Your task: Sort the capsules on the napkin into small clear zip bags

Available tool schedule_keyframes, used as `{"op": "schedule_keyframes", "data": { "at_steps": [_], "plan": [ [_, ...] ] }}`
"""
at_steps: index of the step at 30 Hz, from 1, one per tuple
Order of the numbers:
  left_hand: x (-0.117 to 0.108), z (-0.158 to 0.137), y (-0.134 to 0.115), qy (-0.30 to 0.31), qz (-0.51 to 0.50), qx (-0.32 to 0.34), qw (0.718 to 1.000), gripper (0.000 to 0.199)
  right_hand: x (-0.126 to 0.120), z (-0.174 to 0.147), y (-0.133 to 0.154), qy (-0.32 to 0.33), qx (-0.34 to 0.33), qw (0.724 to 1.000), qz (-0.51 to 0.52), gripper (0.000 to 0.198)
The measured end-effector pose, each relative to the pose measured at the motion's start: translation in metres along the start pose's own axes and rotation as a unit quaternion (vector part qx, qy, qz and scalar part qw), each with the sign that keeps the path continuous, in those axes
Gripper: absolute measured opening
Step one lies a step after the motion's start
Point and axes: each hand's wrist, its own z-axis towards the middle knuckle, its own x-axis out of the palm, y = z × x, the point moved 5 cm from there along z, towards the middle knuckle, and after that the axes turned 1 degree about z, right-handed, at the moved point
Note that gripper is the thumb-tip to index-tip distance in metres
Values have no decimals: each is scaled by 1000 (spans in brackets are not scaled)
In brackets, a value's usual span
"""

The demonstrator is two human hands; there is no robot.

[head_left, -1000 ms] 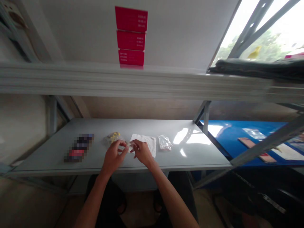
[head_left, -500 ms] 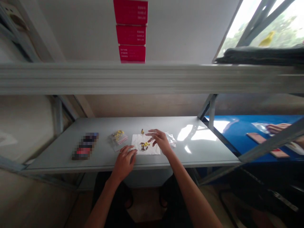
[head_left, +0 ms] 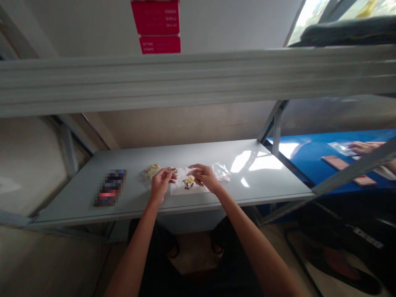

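Observation:
My left hand (head_left: 162,181) is closed, its fingertips pinched on a small yellow and brown piece (head_left: 175,170) above the left part of a white paper sheet (head_left: 177,189). My right hand (head_left: 205,177) hovers over the sheet's right side with curled fingers apart, and I see nothing held in it. Between the hands, a little heap of yellow pieces (head_left: 189,180) and dark brown pieces (head_left: 187,188) lies on the paper. A clear bag with more yellow pieces (head_left: 151,169) rests just left of my left hand, partly hidden by it.
A crumpled clear plastic bag (head_left: 221,171) lies right of the paper. A pixelated dark and red object (head_left: 110,187) is on the left of the grey shelf (head_left: 77,181). Red boxes (head_left: 156,18) stand on the upper shelf. Another person's hand (head_left: 365,147) is over the blue table (head_left: 305,154).
My left hand has moved up and forward and closed on the small piece that lay behind the paper. My right hand has shifted slightly. The camera view has tilted down.

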Motion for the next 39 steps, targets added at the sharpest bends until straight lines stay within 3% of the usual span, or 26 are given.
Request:
{"op": "schedule_keyframes", "data": {
  "at_steps": [4,13,21,31,39],
  "plan": [
    [1,10,6,4,64,47,997,47,-7,2,-7,-13,7,1000,14,43],
    [7,15,3,2,178,92,980,37,-10,9,-21,-84,-22,992,-93,33],
    [11,16,1,-12,136,90,986,49,-14,11,-34,-95,-9,990,-102,34],
    [16,8,-1,15,68,115,991,53,-16,12,-34,-102,-26,988,-112,32],
    [19,1,8,16,105,110,988,46,-15,9,-31,-105,-34,988,-104,32]
  ]
}}
